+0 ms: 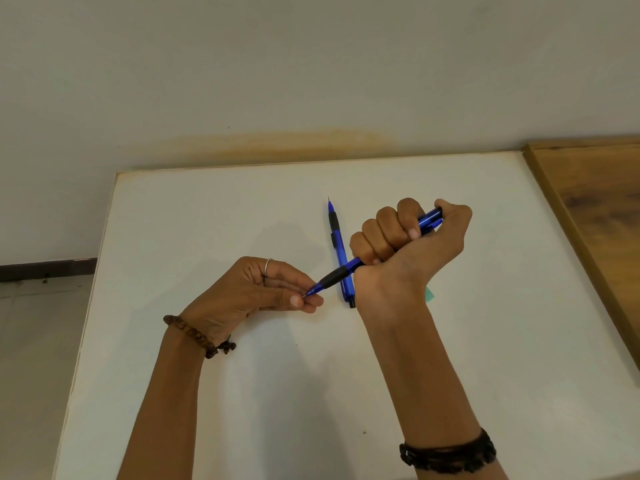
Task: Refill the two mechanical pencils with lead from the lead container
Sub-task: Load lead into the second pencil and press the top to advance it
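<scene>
On white table by wall | right hand grips pencil | left hand pinches tip

I see both forearms bare, no sleeves. My left hand wears a thin silver ring and a brown beaded bracelet with a knotted tassel at the wrist. A dark braided band wraps my right forearm.

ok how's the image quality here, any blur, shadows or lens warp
Head view: sharp enough, with slight softness; soft, even light, with faint shadows on the white table beside the left hand and right hand; no glare; wide-angle warp bows the table edges.
</scene>
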